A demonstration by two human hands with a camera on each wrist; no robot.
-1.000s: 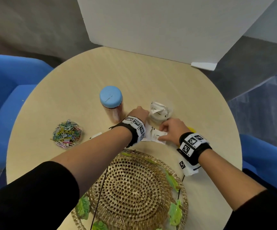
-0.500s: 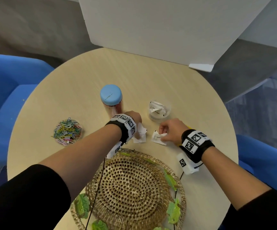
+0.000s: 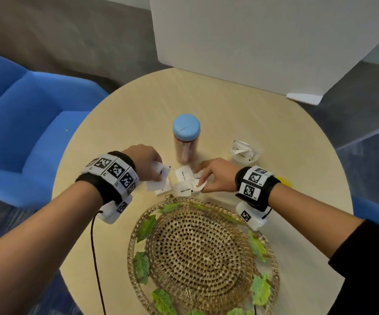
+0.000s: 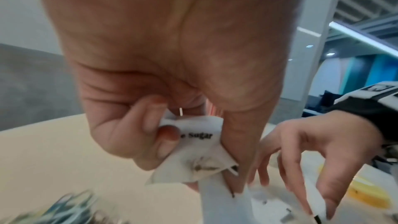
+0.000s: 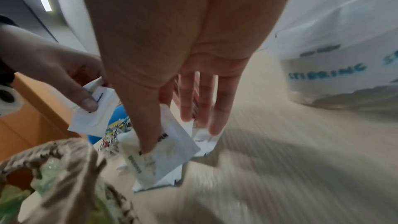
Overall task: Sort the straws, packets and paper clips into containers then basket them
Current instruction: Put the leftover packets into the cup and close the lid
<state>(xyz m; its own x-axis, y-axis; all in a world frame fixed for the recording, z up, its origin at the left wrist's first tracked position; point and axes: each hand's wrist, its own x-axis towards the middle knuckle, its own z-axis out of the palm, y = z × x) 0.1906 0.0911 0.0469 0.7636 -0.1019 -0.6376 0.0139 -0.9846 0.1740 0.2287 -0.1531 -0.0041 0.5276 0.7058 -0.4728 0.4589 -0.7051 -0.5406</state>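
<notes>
White paper sugar packets lie between round woven basket and lidded jar, left hand now gripping one, right hand pinching another.

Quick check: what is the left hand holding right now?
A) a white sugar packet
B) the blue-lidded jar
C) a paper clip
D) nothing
A: the left hand pinches a white sugar packet between thumb and fingers, with "Sugar" readable on it.

A blue armchair stands beside the round table.
</notes>
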